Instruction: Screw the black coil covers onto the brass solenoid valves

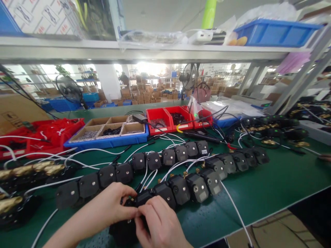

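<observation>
At the front of the green bench, both hands meet over a black boxy unit (124,232) with a white-cabled look like its neighbours. My left hand (113,206) grips its upper part, thumb and forefinger closed around it. The fingers of my right hand (160,220) are pinched together close to the left thumb, on the near side of the unit; whatever they pinch is hidden. Directly behind, a front row of black units (181,189) with screws on their faces runs to the right. A second row of black units (107,175) stands farther back.
Red bins (159,120) and a blue tray (108,142) of small parts line the back. White cables (234,199) cross the bench. Brass-bodied units (38,168) lie at left. A shelf (155,53) spans overhead. Another person's hand (324,157) shows at the right edge.
</observation>
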### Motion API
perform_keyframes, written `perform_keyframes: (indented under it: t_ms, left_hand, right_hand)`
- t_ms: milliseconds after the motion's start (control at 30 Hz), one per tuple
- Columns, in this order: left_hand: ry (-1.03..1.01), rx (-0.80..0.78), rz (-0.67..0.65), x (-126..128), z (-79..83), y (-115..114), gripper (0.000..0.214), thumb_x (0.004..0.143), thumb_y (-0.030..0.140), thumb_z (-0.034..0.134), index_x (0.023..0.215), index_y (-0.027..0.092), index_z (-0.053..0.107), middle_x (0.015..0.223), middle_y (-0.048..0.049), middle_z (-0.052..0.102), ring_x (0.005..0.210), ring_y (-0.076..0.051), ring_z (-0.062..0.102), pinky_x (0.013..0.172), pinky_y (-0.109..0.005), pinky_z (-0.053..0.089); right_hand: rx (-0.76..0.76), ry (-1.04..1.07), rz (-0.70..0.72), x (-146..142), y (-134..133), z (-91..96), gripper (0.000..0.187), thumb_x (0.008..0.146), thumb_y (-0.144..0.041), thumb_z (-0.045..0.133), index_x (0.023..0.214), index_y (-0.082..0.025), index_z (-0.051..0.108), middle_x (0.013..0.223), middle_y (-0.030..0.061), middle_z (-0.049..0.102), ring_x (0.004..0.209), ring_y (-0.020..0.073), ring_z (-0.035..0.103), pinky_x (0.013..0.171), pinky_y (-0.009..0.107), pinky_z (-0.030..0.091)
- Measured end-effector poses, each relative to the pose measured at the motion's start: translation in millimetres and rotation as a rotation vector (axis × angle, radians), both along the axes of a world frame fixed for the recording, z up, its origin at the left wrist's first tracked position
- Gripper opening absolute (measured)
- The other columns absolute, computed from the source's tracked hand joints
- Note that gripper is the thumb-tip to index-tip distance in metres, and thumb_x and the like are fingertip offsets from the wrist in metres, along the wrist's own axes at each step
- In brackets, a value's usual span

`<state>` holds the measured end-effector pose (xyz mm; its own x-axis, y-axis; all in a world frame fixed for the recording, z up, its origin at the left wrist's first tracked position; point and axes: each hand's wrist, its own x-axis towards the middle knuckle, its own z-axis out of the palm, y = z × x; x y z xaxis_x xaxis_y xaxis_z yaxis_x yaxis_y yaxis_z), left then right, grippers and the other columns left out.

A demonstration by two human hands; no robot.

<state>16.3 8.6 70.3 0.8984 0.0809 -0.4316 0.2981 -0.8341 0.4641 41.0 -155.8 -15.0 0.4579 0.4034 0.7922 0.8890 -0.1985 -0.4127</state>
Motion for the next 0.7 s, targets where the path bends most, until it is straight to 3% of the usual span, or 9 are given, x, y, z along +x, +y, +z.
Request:
perform_keyframes:
  t_ms: [167,333,533,700]
  left_hand:
    - [-0.009,0.02,0.044,-0.5,-0.4,-1.1,0.03,0.069,0.041,0.063,0.081,0.015,0.072,0.063,0.0033,0.047,0.063,-0.014,0.043,0.052,-0.026,0.023]
    - [-0.022,0.036,0.034,1.8,3.0,-3.4,0.032,0.069,0.044,0.06,0.077,0.015,0.072,0.064,0.0019,0.048,0.064,-0.015,0.042,0.054,-0.026,0.024]
    - [0.002,0.035,0.044,4.0,3.4,-3.1,0.033,0.066,0.041,0.061,0.081,0.014,0.073,0.063,0.0032,0.043,0.064,-0.014,0.041,0.054,-0.027,0.023]
    - [0.014,0.058,0.041,4.0,4.3,-4.4,0.036,0.065,0.044,0.063,0.082,0.014,0.074,0.062,0.0042,0.042,0.062,-0.014,0.04,0.052,-0.027,0.021]
  right_hand:
    - [0.074,-0.141,-0.024,2.6,2.9,-8.7,0.02,0.09,-0.01,0.044,0.072,-0.02,0.044,0.065,0.0017,0.048,0.061,0.0159,0.045,0.053,0.031,0.033]
    - [0.072,-0.028,0.006,2.2,4.4,-2.1,0.013,0.092,-0.011,0.042,0.095,-0.016,0.054,0.08,0.0062,0.059,0.073,0.0181,0.055,0.064,0.029,0.045]
    - [-0.008,-0.034,-0.047,0.1,5.4,-0.4,0.014,0.084,-0.006,0.042,0.081,-0.019,0.048,0.073,0.0028,0.051,0.066,0.0178,0.051,0.057,0.031,0.039]
    - [-0.03,0.034,-0.059,-2.5,5.6,1.6,0.016,0.079,-0.006,0.041,0.085,-0.019,0.048,0.076,0.0027,0.051,0.067,0.0183,0.052,0.055,0.031,0.038]
